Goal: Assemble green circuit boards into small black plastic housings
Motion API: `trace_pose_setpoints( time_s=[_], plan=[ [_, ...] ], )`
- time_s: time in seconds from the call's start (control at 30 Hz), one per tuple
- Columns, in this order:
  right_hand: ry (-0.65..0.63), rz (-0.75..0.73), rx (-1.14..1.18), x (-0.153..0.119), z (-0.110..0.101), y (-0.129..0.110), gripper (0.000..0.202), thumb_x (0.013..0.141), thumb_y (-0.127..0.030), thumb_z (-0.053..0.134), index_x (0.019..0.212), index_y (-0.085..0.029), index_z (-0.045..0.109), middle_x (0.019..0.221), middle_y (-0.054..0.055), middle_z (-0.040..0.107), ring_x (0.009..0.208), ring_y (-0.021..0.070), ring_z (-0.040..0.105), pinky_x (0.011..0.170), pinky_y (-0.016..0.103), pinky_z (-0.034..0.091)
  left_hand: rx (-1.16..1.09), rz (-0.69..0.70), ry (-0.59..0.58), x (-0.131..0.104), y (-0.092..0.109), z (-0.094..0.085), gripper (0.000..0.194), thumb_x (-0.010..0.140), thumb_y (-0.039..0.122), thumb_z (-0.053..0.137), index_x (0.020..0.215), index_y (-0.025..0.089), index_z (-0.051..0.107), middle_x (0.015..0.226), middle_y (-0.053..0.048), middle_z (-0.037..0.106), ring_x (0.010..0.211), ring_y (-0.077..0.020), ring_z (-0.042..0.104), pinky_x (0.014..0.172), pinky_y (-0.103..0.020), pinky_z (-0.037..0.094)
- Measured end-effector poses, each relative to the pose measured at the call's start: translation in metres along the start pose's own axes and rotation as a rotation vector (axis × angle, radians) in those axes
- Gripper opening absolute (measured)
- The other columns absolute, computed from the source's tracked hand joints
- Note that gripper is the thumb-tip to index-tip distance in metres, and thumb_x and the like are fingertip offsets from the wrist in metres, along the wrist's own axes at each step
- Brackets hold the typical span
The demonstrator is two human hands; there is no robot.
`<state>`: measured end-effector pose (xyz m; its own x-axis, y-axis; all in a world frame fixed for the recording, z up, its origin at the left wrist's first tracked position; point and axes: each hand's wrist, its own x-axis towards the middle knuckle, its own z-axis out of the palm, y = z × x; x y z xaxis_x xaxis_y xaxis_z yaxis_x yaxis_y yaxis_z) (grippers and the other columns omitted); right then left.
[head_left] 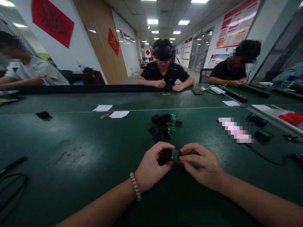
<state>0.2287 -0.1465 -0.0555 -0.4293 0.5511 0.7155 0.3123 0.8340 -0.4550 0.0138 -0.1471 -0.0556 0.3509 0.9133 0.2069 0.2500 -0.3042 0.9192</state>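
Note:
Low over the green table, my left hand (155,165) is closed around a small black plastic housing (169,154), thumb below and fingers above. A small green circuit board (175,154) sits at the housing's right side; whether it is partly inside I cannot tell. The fingertips of my right hand (203,162) pinch the board's right edge. Just beyond the hands lies a loose pile of black housings (157,119), flat black plates (157,136) and more green boards (171,129).
White papers (119,114) lie left of the pile. To the right are a pixelated flat item (235,130) with a cable and a black device (264,135). A black cable (14,189) curls at left. Across the table a person in black (164,72) sits; others sit either side.

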Motion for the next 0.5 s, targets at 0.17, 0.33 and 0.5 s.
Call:
trace_pose_setpoints(
  time_s=[0.17, 0.33, 0.5],
  plan=[
    [-0.015, 0.020, -0.010, -0.0012, -0.0008, 0.0004, 0.020, 0.085, -0.006, 0.062, 0.100, -0.017, 0.072, 0.106, 0.011, 0.064, 0.093, 0.0197, 0.068, 0.073, 0.032, 0.063, -0.019, 0.002, 0.009, 0.0000, 0.0014, 0.0006, 0.039, 0.076, 0.007, 0.067, 0.112, 0.021, 0.063, 0.117, -0.007, 0.064, 0.110, -0.0237, 0.063, 0.095, -0.043, 0.055],
    [-0.031, 0.010, -0.028, -0.0020, -0.0018, 0.0004, 0.019, 0.086, -0.008, 0.062, 0.101, -0.019, 0.070, 0.106, 0.010, 0.065, 0.095, 0.0204, 0.068, 0.075, 0.033, 0.063, -0.060, -0.010, 0.019, 0.0000, -0.0002, 0.0007, 0.042, 0.078, 0.008, 0.066, 0.117, 0.021, 0.060, 0.120, -0.007, 0.064, 0.113, -0.0230, 0.063, 0.101, -0.044, 0.052],
    [-0.036, -0.007, -0.033, -0.0021, -0.0011, -0.0001, 0.020, 0.086, -0.006, 0.062, 0.100, -0.018, 0.069, 0.106, 0.011, 0.065, 0.095, 0.0196, 0.068, 0.076, 0.031, 0.063, -0.055, -0.018, 0.030, -0.0006, 0.0026, 0.0022, 0.040, 0.077, 0.007, 0.065, 0.114, 0.020, 0.062, 0.121, -0.007, 0.064, 0.115, -0.0234, 0.062, 0.101, -0.044, 0.052]
  ],
)
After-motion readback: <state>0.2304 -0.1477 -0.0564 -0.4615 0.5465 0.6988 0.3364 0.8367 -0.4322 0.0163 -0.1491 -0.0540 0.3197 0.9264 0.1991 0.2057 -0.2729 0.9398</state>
